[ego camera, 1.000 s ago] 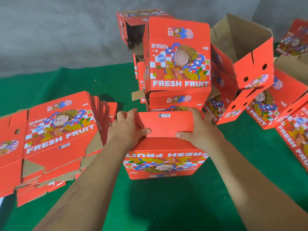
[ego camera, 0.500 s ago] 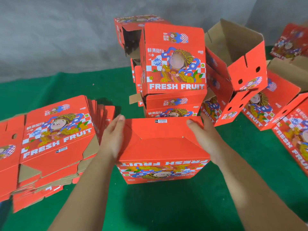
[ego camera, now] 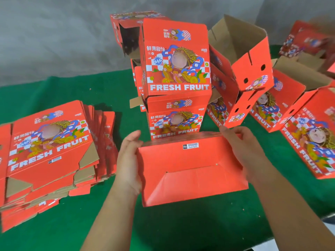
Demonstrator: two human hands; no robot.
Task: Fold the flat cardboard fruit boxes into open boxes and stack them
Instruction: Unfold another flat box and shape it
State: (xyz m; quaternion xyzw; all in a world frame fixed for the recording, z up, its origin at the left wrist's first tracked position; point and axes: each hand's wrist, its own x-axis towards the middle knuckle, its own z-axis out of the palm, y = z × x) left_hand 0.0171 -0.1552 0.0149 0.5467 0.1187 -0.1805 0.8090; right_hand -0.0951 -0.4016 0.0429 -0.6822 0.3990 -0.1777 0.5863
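Hands frame the box (ego camera: 192, 171) we are working on: our left hand (ego camera: 129, 160) lies flat against its left end, fingers straight and pressing, while our right hand (ego camera: 243, 147) curls over the far right corner, thumb and fingers grasping the edge there. Between the two grips the box shows its plain red underside, with a small barcode label (ego camera: 190, 145) near the far edge and the folded bottom flaps meeting in slanted creases. It sits low over the green tabletop (ego camera: 181, 229).

Left of our left grip lies the pile of flat boxes (ego camera: 49, 151), printed side up, brown flap corners showing along its near edge, more sheets fanned out behind it.

Just beyond our grips rises the stack of folded boxes (ego camera: 176, 91), "FRESH FRUIT" facing us, one box upon another. Right of the stack, past our right grip, an open box (ego camera: 243, 60) tilts with its brown inside showing, and further folded boxes (ego camera: 308, 134) lie on their sides. Behind everything stands a grey wall (ego camera: 54, 37).
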